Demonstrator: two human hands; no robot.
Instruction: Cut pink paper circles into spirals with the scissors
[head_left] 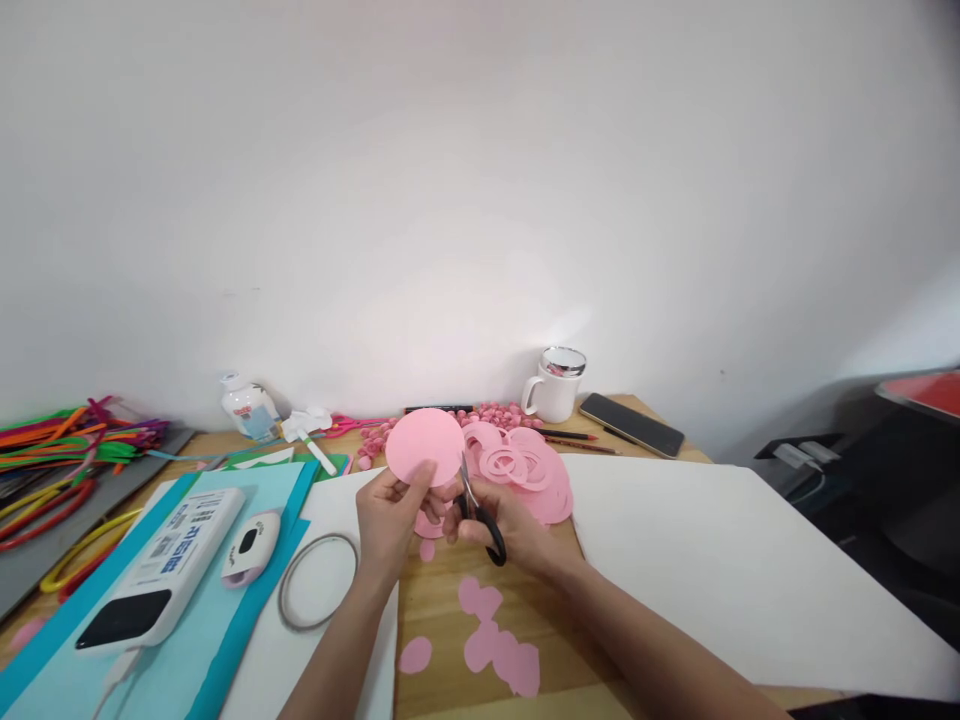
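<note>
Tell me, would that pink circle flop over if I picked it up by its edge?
Probably not much: the circle looks flat, though the left hand pinches it only near the bottom. It should feel light, since it looks like paper or thin card. It likely cuts easily too, as pink scraps lie on the table.

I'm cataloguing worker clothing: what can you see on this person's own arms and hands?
The left hand and right hand are ungloved. The left forearm and right forearm are bare, with no sleeves, watch or bracelet in view. The fingernails are too small to judge.
</note>
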